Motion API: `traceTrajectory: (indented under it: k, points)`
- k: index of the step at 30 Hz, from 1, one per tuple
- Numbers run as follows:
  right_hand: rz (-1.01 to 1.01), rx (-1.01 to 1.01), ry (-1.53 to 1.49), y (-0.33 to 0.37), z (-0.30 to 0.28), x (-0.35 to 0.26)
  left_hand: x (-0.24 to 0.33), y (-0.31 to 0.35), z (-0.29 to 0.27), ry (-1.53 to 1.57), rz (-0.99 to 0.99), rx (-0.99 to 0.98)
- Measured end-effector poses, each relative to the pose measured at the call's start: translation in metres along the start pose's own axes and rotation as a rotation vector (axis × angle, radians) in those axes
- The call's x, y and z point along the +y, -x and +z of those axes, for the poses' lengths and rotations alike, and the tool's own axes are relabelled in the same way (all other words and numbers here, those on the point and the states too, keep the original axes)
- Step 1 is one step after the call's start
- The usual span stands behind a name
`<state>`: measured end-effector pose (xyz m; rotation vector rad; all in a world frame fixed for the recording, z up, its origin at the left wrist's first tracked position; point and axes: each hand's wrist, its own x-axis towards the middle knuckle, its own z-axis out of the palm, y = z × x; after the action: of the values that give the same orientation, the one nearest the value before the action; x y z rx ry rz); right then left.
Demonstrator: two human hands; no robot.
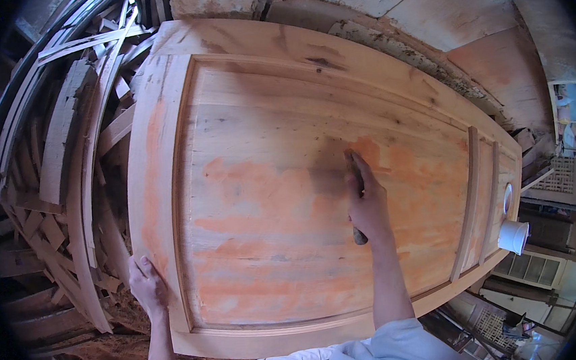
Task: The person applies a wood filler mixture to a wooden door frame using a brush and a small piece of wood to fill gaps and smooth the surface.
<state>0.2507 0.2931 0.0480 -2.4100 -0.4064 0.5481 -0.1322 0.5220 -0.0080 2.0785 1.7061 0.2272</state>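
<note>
A large wooden panelled door [153, 143] lies before me, with orange, putty-like smears across its recessed panel and along the left frame piece. My right hand [369, 207] is closed round a narrow, dark-handled putty knife [359, 236] over the middle of the panel. The knife appears nearly edge-on, and its blade is mostly hidden. At the door's near left edge, my left hand [149, 284] grips the frame, the thumb side showing and some fingers hidden. Smears are thickest at the near part of the panel; its far part shows bare, grey-streaked wood.
Offcuts and long wood strips [67, 129] are heaped at the left, close to the door. A white tub [513, 237] stands at the door's right end, by a pale round object [508, 198]. Beyond the far edge runs a stained wall [416, 7]. Framed shutters [528, 266] are at the right.
</note>
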Motion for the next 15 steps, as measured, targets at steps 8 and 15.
traceTrajectory:
  k: [8, 15]
  points:
    - [-0.113, 0.047, 0.322, -0.037, 0.021, -0.018, -0.005, -0.003, 0.005, 0.024, 0.002, -0.015]
    - [0.017, -0.030, 0.522, -0.032, 0.042, -0.007, 0.002, -0.003, 0.001, 0.012, -0.032, -0.065]
